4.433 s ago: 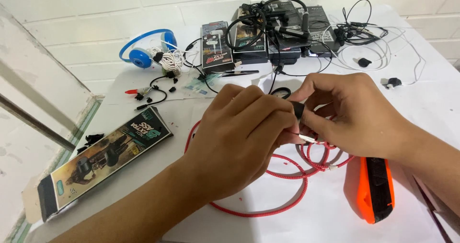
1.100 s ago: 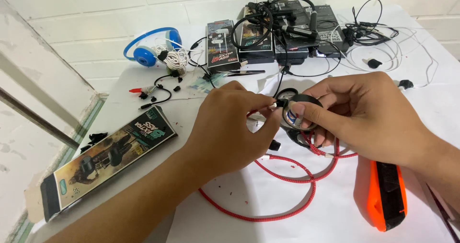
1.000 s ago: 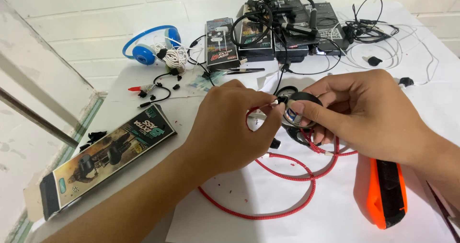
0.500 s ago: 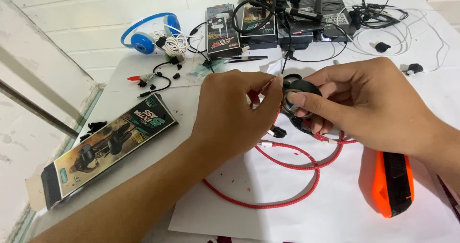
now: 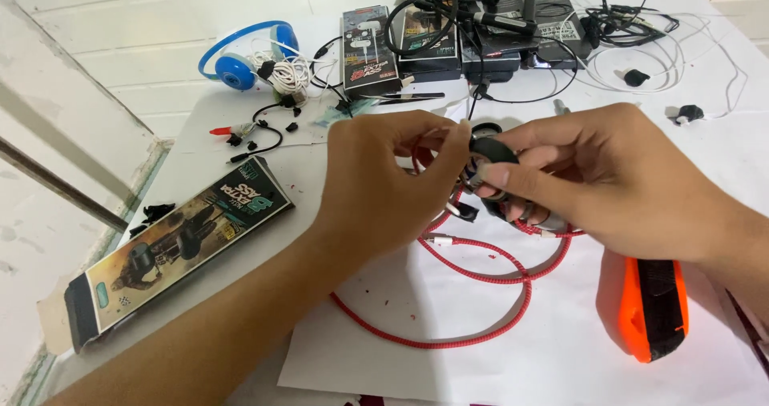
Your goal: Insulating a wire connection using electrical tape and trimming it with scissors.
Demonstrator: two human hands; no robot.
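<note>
Both hands meet over the middle of the white worktop (image 5: 240,134). My left hand (image 5: 384,186) is closed in a pinch, its fingertips (image 5: 458,138) pressed up against the small black round part (image 5: 493,150) that my right hand (image 5: 593,174) grips between thumb and forefinger. I cannot tell exactly what the left fingertips pinch, as the hand hides them; it looks like the end of the red braided cable (image 5: 489,294), whose loops run out from under both hands and lie on the white paper sheet (image 5: 448,374) below. Just under my right wrist lies an orange and black tool (image 5: 645,306), apart from the cable. To the left, a long printed earphone box (image 5: 176,254) lies flat, well away from the hands. Farther back I see blue headphones (image 5: 240,62), small black earbuds with a red tip (image 5: 256,130), and a pile of dark boxes and tangled black and white wires (image 5: 497,22).
</note>
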